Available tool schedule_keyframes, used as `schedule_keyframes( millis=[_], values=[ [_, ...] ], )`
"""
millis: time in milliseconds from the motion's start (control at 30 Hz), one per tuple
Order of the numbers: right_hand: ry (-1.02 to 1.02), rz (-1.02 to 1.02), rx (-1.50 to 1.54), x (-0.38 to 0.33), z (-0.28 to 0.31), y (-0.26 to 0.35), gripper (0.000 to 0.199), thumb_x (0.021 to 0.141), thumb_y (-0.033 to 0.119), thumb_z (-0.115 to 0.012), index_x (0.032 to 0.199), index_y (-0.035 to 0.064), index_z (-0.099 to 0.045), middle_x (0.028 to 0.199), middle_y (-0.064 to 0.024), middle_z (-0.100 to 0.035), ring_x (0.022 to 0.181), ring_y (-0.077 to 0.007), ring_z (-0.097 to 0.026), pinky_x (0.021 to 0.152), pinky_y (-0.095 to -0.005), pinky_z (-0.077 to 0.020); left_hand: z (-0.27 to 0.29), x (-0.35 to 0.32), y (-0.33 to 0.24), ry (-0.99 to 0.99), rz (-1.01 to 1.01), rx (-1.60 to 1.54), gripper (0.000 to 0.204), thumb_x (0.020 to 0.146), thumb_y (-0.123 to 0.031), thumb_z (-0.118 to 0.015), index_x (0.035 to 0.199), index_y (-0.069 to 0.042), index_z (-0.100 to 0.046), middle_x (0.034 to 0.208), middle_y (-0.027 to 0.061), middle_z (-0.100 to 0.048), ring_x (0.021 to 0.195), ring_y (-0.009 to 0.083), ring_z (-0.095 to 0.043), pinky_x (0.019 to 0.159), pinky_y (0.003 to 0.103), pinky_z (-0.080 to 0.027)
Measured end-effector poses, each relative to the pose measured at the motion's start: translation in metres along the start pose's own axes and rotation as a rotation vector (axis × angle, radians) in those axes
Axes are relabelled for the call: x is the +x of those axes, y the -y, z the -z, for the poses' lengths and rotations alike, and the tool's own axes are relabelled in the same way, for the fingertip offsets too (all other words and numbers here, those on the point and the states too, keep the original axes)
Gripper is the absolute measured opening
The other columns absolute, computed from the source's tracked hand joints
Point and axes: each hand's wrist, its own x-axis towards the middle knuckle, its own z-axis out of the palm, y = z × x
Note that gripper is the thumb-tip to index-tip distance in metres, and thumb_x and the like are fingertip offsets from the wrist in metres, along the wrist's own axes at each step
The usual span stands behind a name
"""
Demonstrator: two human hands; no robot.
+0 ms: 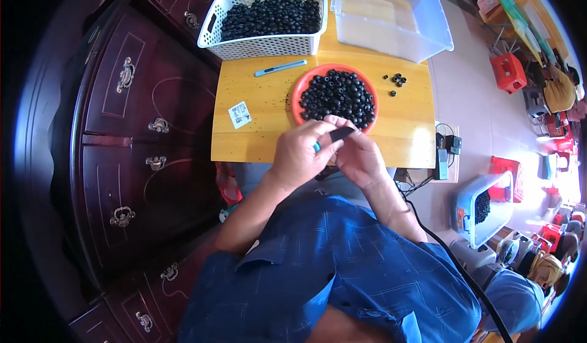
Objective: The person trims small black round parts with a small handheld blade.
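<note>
A person in a blue patterned shirt [330,263] works over a wooden counter [257,147], both hands meeting at the near edge of an orange-red bowl [296,101] heaped with round black pieces [339,92]. The left hand's grip is closed around a dark, flat-ended object [342,133]; the right hand [362,162] has its fingers drawn together at the object's far end.

Judging by the counter, the work looks to be at an early stage: only a handful of loose pieces [398,79] sit apart, to the right of the bowl, while the bowl remains well filled. A white perforated basket [269,47] behind it holds a far larger pile, though whether those pieces are finished or waiting cannot be told.

Whether a black piece is pinched between the fingers is hidden, as is most of the dark object. A teal patch [317,147] at the left hand could be part of it or something worn. At the far right, glare and the lens's bend blur the room, and the basket's contents are too small to tell apart.
</note>
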Motion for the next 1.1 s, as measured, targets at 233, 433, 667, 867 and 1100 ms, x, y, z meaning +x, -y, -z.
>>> schedule_keyframes(
  millis=[233,433,667,867,1100],
  values=[
    [0.108,-0.131,-0.004,-0.006,0.033,0.0,0.025,0.107,0.027,-0.059,0.124,0.0076,-0.061,0.105,-0.0068,-0.072,0.08,-0.0149,-0.068,0.075,-0.0314,-0.0585,0.01,0.003,-0.001,0.076,-0.03,0.045,0.025,0.083,-0.008,-0.084,0.106,-0.004,-0.075,0.082,0.0115,-0.07,0.072,0.0271,-0.071,0.064,0.037,-0.055],
    [-0.022,-0.099,-0.017,-0.007,0.011,-0.004,0.023,0.107,0.028,-0.06,0.118,0.008,-0.062,0.101,-0.0105,-0.073,0.074,-0.0132,-0.066,0.064,-0.0287,-0.0553,0.003,-0.005,0.007,-0.026,-0.113,0.021,0.031,0.08,-0.005,-0.085,0.109,-0.005,-0.074,0.08,0.0095,-0.068,0.068,0.0247,-0.069,0.061,0.036,-0.053],
    [0.019,-0.122,-0.029,-0.01,0.001,-0.001,0.02,0.105,0.028,-0.063,0.109,0.009,-0.061,0.093,-0.0028,-0.066,0.072,-0.0101,-0.059,0.063,-0.0265,-0.051,0.011,-0.001,0.011,0.039,-0.127,-0.082,0.027,0.08,-0.003,-0.085,0.105,-0.005,-0.075,0.08,0.0084,-0.067,0.065,0.0218,-0.067,0.059,0.033,-0.052],
    [0.068,-0.128,0.082,-0.004,0.006,-0.006,0.016,0.104,0.026,-0.064,0.104,0.0108,-0.06,0.089,-0.0005,-0.062,0.074,-0.01,-0.058,0.064,-0.0255,-0.0485,0.003,-0.007,0.009,-0.074,-0.142,-0.01,0.022,0.086,-0.007,-0.082,0.108,-0.004,-0.076,0.084,0.0087,-0.071,0.07,0.0222,-0.073,0.063,0.033,-0.056],
    [-0.045,-0.081,0.114,0.0,0.004,-0.003,0.021,0.104,0.027,-0.063,0.112,0.0074,-0.061,0.09,0.0004,-0.059,0.074,-0.0092,-0.055,0.065,-0.0251,-0.048,0.005,-0.013,0.005,-0.095,-0.258,0.073,0.022,0.087,-0.007,-0.08,0.108,-0.003,-0.075,0.088,0.0093,-0.073,0.072,0.0232,-0.073,0.063,0.034,-0.057]
  ],
)
